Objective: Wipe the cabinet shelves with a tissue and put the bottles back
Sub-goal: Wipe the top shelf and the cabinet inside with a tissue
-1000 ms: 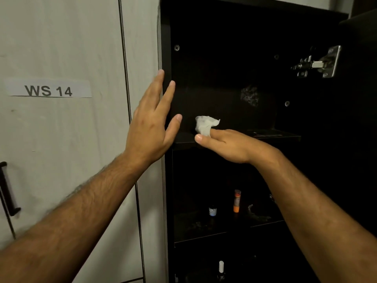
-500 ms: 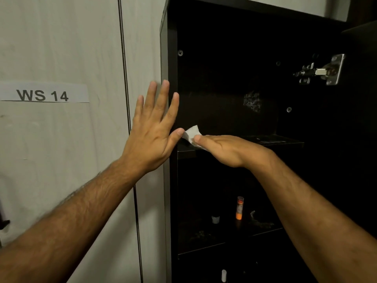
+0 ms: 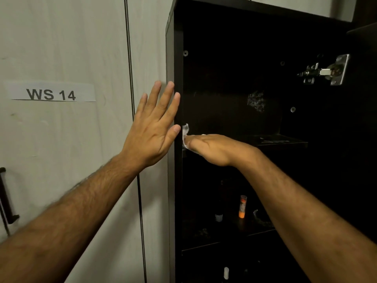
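Pressing the tissue (image 3: pixel 185 133) flat under my right hand (image 3: pixel 212 149) at the upper shelf's (image 3: pixel 285 139) left end, I see unwiped board running away rightward, my left hand (image 3: pixel 155 127) splayed, holding nothing, against the cabinet's edge (image 3: pixel 177 64).

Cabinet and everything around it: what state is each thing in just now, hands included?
Cabinet: door open, hinge exposed.
Upper shelf: bare of bottles, being wiped at its left end.
Tissue: crumpled, pressed under the right hand.
Right hand: flat, palm down on the tissue.
Left hand: open, fingers straight, against the cabinet's front edge.
Orange bottle: upright, capped, on the lower shelf.
Neighbouring door: closed.
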`<state>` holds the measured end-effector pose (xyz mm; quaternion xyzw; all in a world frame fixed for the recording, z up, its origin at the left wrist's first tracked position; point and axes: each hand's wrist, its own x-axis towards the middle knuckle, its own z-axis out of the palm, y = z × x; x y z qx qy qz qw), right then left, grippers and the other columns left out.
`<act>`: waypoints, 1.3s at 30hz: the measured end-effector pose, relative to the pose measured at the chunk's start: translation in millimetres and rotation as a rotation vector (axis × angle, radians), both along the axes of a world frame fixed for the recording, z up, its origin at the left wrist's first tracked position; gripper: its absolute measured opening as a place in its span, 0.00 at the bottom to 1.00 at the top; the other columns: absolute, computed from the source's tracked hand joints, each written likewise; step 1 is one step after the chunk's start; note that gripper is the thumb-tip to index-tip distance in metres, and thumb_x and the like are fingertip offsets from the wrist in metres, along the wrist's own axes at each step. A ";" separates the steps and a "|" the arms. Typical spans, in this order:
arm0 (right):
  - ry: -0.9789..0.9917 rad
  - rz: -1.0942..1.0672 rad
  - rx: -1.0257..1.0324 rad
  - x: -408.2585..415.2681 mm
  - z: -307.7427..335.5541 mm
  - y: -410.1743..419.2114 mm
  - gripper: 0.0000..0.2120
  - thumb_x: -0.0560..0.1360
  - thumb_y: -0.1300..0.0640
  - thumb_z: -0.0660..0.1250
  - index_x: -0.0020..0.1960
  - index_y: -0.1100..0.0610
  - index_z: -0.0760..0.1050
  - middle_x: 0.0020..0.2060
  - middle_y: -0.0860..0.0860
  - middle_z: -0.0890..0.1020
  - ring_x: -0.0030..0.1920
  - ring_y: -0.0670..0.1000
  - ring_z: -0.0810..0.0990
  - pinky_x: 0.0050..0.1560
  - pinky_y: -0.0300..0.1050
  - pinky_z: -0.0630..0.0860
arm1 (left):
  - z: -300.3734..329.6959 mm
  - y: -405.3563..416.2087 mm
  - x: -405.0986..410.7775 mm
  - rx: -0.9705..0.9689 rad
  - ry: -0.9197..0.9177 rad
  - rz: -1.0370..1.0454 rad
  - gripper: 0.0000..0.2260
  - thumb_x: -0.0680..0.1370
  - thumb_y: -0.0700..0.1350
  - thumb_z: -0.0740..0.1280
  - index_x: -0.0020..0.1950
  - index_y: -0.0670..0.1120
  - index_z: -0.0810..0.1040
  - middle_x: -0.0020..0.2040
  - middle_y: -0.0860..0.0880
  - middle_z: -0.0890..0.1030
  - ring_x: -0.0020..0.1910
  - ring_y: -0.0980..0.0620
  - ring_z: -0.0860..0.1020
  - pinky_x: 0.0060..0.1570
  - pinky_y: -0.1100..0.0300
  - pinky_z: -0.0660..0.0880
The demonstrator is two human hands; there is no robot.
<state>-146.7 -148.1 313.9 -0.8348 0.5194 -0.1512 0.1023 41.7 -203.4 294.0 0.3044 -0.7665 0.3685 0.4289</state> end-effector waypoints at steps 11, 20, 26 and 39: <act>-0.032 -0.027 0.044 1.3 -2.3 -2.8 0.20 0.80 0.44 0.50 0.58 0.52 0.75 0.54 0.48 0.78 0.53 0.41 0.74 0.60 0.40 0.68 | 2.8 12.0 -17.1 0.025 0.134 -0.062 0.28 0.81 0.46 0.55 0.79 0.40 0.53 0.79 0.38 0.52 0.78 0.38 0.48 0.75 0.38 0.49; 0.039 -0.179 0.064 -18.0 2.9 -5.0 0.25 0.79 0.37 0.49 0.71 0.43 0.68 0.72 0.50 0.70 0.69 0.54 0.69 0.68 0.52 0.65 | 3.0 13.0 -22.9 0.023 0.158 -0.030 0.28 0.81 0.44 0.57 0.79 0.39 0.52 0.79 0.39 0.52 0.78 0.38 0.48 0.76 0.41 0.48; 0.042 -0.025 -0.057 -15.1 -10.5 9.8 0.20 0.82 0.48 0.48 0.63 0.52 0.75 0.66 0.49 0.75 0.63 0.47 0.72 0.62 0.38 0.65 | 1.7 15.2 -25.5 0.017 0.188 -0.007 0.28 0.82 0.45 0.57 0.79 0.40 0.52 0.79 0.40 0.52 0.78 0.39 0.48 0.76 0.42 0.47; 0.055 -0.114 -0.148 -42.0 -13.2 0.3 0.24 0.82 0.45 0.45 0.72 0.48 0.69 0.72 0.47 0.70 0.71 0.49 0.67 0.71 0.50 0.63 | -1.5 20.1 -35.8 0.051 0.259 -0.019 0.28 0.82 0.47 0.56 0.79 0.40 0.51 0.80 0.40 0.51 0.78 0.40 0.47 0.76 0.42 0.47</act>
